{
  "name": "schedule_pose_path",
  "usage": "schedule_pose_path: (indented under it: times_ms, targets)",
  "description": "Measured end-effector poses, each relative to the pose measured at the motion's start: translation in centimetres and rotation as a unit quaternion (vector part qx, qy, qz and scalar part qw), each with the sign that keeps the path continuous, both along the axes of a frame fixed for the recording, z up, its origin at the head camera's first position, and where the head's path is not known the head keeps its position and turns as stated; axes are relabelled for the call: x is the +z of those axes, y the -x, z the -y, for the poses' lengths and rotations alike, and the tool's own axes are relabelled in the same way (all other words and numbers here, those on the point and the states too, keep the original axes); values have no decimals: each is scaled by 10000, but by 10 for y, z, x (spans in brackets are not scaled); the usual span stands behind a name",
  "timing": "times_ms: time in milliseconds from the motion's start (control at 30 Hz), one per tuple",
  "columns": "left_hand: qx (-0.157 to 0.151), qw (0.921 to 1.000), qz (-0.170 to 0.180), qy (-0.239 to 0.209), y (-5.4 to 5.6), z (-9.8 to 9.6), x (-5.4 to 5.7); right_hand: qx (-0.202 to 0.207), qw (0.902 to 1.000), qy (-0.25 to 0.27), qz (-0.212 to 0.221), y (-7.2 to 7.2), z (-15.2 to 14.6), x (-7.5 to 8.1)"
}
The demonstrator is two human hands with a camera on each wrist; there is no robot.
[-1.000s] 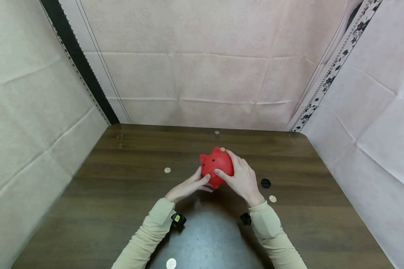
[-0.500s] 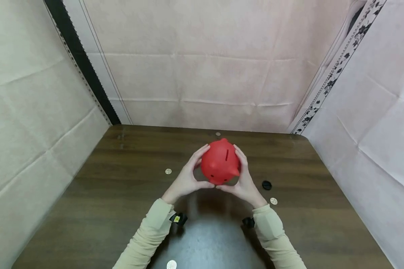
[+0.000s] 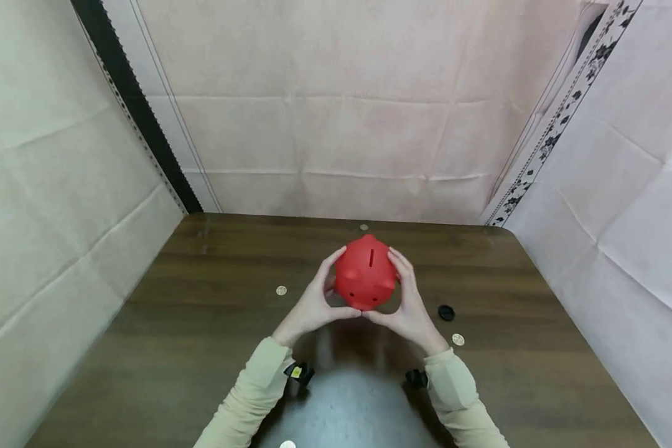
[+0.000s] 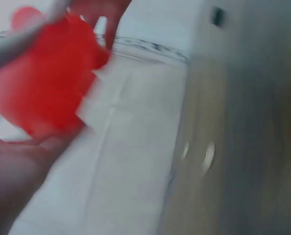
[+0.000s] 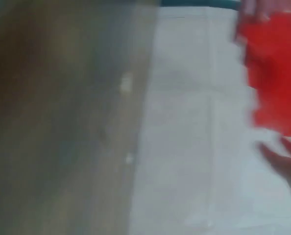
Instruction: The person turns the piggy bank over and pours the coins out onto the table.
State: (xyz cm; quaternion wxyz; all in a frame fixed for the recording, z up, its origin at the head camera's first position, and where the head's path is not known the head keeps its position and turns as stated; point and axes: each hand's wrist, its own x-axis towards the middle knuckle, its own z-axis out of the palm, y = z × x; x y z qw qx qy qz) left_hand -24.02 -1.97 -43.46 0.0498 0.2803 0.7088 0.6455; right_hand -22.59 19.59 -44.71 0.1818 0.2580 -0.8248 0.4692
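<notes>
Both hands hold a red piggy bank (image 3: 366, 274) up in front of the person, above the dark wooden table. Its coin slot shows near the top, and its eyes and snout face down toward the person. My left hand (image 3: 320, 306) grips its left side, the thumb under the snout. From the other side my right hand (image 3: 407, 309) grips it, and the two thumbs meet below. In the left wrist view the blurred piggy bank (image 4: 52, 83) fills the upper left. The right wrist view catches part of the piggy bank (image 5: 278, 73) at its edge.
Coins lie about the wooden table (image 3: 201, 348): one at left (image 3: 281, 290), one at the far edge (image 3: 364, 227), one at right (image 3: 458, 340) and one at the near edge (image 3: 288, 444). A round black cap (image 3: 446, 312) lies right of the hands. White cloth walls (image 3: 336, 137) surround the table.
The piggy bank has turned from facing left to facing the person, its slot coming into view. The coin by my right fingertips is out of sight. My left hand has shifted up its side.
</notes>
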Motion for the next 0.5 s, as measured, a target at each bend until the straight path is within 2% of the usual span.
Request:
schedule_pose_path:
  times_ms: [33,100,167,267,367,467,500]
  targets:
    - [-58,9998,163,-141,-2,0,0,-44,10000,24,-68,0,1,-2]
    - [-145,9976,619,-276,-6,1,-6,-75,9997,103,197,-1,3,-10]
    - [-64,9945,1043,-87,-5,-1,-16,-132,9975,76,697,0,4,-20]
    - [-48,9920,1237,239,-3,-2,-28,-43,9914,286,1277,-4,3,-29]
    - [-15,9954,929,230,0,-3,-30,-12,9918,403,1213,-5,3,-28]
    - [-67,9995,300,30,-4,-1,-21,58,9972,466,588,-7,3,-22]
    - [-8,9998,193,19,-3,-1,-19,-6,9981,396,475,-6,2,-21]
